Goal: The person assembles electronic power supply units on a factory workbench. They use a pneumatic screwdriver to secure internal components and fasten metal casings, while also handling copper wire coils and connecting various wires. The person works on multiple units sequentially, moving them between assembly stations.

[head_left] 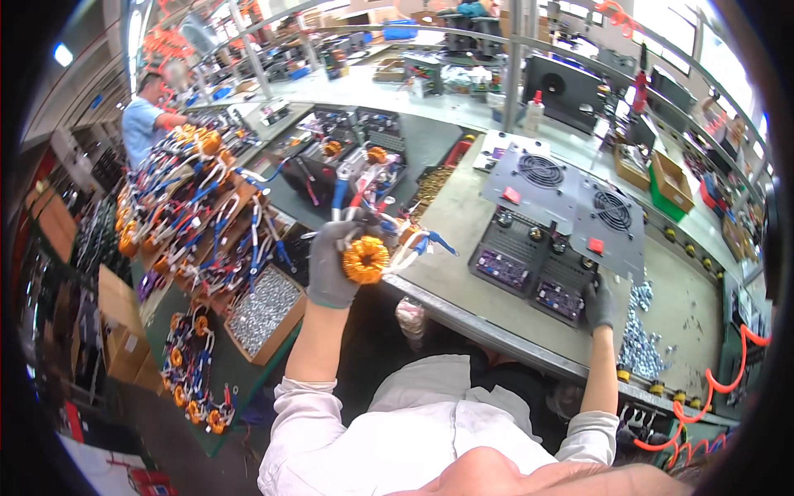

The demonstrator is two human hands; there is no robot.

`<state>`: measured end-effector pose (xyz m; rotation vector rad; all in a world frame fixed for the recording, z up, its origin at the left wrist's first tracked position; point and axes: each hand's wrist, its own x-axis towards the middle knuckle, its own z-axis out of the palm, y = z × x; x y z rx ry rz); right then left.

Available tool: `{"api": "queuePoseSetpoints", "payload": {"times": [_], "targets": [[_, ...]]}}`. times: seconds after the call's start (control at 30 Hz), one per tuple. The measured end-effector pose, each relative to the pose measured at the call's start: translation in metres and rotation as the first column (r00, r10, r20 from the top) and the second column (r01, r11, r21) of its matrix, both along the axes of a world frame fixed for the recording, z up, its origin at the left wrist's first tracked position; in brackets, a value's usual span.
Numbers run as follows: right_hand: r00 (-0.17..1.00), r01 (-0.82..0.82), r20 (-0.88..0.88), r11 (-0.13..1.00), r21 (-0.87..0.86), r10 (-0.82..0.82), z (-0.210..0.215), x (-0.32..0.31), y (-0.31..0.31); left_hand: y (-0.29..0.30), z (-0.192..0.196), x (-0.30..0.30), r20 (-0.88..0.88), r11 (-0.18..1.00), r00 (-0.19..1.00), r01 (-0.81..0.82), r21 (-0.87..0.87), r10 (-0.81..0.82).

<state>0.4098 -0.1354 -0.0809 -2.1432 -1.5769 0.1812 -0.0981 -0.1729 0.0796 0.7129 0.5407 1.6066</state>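
My left hand [332, 269], in a grey glove, is closed around a copper-wound toroidal coil [366, 259]. White and blue leads [430, 240] trail from the coil to the right. My right hand [599, 304], also gloved, grips the right edge of a black metal housing [533, 252] on the bench; some of its fingers are hidden. Purple circuit boards [502, 270] lie inside the housing. Behind it, grey panels [571, 194] carry round fan grilles [542, 170] and two small red pieces.
A big heap of wired coils [194, 194] rises at the left, beside a box of small metal parts [263, 312]. More coils [175, 357] lie lower left. Loose screws [643, 339] are spread at the bench's right. Another person [141, 120] works at the far left. An orange coiled hose [707, 388] hangs right.
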Motion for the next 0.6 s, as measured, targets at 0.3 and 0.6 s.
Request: {"api": "queuePoseSetpoints", "payload": {"times": [0.3, 0.6], "targets": [[0.989, 0.098, -0.119, 0.993, 0.065, -0.09, 0.017, -0.014, -0.013, -0.02, -0.011, 0.036, -0.019, 0.993, 1.0, -0.019, -0.114, 0.017], [0.712, -0.07, -0.561, 0.837, 0.542, 0.423, 0.053, -0.145, -0.053, -0.022, -0.018, 0.096, -0.785, 0.789, 0.081, -0.018, 0.615, 0.614]]}}
